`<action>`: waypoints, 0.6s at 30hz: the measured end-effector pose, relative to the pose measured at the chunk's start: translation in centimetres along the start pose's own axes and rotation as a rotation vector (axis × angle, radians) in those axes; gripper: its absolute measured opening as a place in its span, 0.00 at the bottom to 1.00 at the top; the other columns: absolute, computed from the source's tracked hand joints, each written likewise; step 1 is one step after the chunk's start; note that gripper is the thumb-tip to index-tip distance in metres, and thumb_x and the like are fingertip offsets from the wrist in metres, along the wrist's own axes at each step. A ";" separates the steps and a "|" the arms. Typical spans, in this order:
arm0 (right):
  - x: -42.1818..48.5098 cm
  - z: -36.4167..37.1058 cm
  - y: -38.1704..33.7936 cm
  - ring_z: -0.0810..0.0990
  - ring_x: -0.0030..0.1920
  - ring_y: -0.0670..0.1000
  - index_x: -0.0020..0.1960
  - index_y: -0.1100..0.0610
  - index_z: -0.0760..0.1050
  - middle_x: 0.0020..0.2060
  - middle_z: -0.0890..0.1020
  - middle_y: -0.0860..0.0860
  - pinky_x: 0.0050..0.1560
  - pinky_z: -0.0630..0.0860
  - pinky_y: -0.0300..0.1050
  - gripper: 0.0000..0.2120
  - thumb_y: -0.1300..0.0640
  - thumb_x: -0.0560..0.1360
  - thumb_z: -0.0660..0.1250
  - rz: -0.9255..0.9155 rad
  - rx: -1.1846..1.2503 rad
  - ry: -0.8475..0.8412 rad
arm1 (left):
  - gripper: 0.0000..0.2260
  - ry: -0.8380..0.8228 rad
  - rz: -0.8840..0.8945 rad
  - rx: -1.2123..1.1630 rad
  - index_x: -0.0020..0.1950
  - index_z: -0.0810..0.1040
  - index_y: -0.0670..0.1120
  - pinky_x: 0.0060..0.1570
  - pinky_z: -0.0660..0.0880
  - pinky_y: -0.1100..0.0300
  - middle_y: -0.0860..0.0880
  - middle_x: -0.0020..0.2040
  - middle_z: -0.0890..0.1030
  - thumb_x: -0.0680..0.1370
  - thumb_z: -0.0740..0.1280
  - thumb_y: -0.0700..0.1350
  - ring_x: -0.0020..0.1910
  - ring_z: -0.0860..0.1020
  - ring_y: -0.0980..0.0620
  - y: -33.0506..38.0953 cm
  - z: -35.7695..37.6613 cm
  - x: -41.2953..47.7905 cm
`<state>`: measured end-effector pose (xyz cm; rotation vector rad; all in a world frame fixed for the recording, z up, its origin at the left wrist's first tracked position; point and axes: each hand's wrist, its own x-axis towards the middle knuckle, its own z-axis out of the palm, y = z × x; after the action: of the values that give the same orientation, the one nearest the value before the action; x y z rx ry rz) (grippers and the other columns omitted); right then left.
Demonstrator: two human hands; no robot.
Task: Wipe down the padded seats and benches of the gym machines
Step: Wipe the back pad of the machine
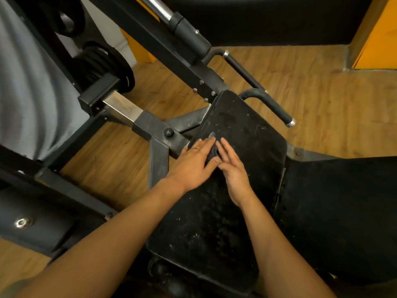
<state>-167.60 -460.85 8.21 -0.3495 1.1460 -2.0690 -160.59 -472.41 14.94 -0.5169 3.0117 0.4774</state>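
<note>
A black padded seat (pixel 242 125), worn and flecked with white specks, runs from the bottom centre up to the middle. My left hand (pixel 192 163) lies flat on its left edge with straight fingers. My right hand (pixel 233 171) rests beside it on the pad, fingers also straight. Between the fingertips of both hands sits a small dark bunched thing (pixel 213 153), which looks like a cloth; both hands touch it. A second black pad (pixel 343 211) adjoins the seat on the right.
The machine's black steel frame (pixel 159 134) crosses on the left, with weight plates (pixel 103 65) behind it. Two black handles (pixel 272 106) stick out beyond the seat's far end. Wooden floor (pixel 322 93) surrounds it, and a yellow wall (pixel 378 39) stands at the upper right.
</note>
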 end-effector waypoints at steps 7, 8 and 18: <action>1.6 -1.7 0.5 0.72 0.69 0.44 0.73 0.49 0.71 0.68 0.76 0.46 0.73 0.67 0.47 0.20 0.61 0.82 0.61 -0.108 -0.372 0.477 | 0.24 0.129 0.099 0.283 0.76 0.62 0.46 0.78 0.52 0.45 0.47 0.82 0.51 0.82 0.60 0.51 0.80 0.47 0.50 -1.9 -0.2 1.6; 1.8 -2.2 1.4 0.68 0.73 0.45 0.74 0.48 0.69 0.71 0.73 0.46 0.76 0.63 0.49 0.21 0.57 0.82 0.61 -0.096 -0.487 0.566 | 0.24 0.113 0.155 0.345 0.78 0.59 0.47 0.78 0.51 0.44 0.48 0.82 0.50 0.83 0.59 0.48 0.81 0.46 0.50 -1.8 0.0 1.8; 3.1 -3.7 6.2 0.46 0.80 0.44 0.80 0.52 0.58 0.80 0.56 0.47 0.79 0.41 0.48 0.26 0.48 0.84 0.53 -0.121 -1.098 0.577 | 0.26 0.110 0.207 0.426 0.80 0.55 0.43 0.78 0.53 0.51 0.45 0.81 0.53 0.84 0.57 0.48 0.80 0.51 0.47 -2.3 2.5 4.2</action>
<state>-168.88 -462.87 0.78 -0.3231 2.6236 -1.4576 -163.76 -475.00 11.46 -0.2076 3.1488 -0.1965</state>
